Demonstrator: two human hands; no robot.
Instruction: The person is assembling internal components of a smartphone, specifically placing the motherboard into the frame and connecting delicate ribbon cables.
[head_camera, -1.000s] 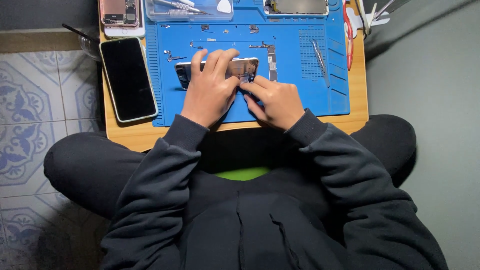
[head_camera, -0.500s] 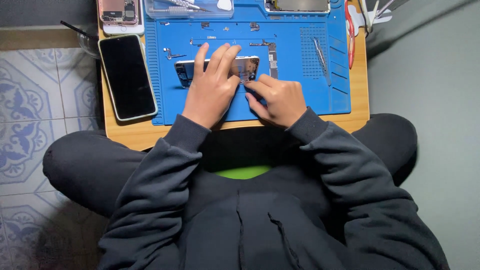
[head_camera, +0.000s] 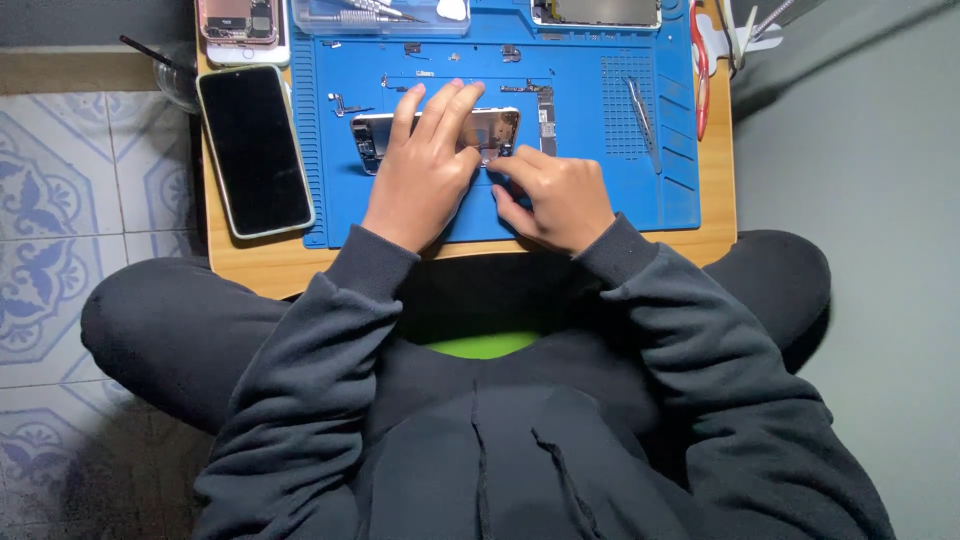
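Blue work mat (head_camera: 600, 200) covers most of a small wooden table (head_camera: 715, 200). Left of the mat, a dark-screened phone (head_camera: 255, 150) lies face up. Beyond the phone, past the mat's far-left corner, an opened pinkish phone (head_camera: 240, 25). On the mat's right part, tweezers (head_camera: 640, 108). Off its right edge, a red-handled tool (head_camera: 698, 70). Patterned floor tiles (head_camera: 60, 180) further left.

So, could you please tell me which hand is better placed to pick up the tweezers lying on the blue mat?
Probably the right hand: the tweezers lie on its side, while the left hand rests on the opened phone.
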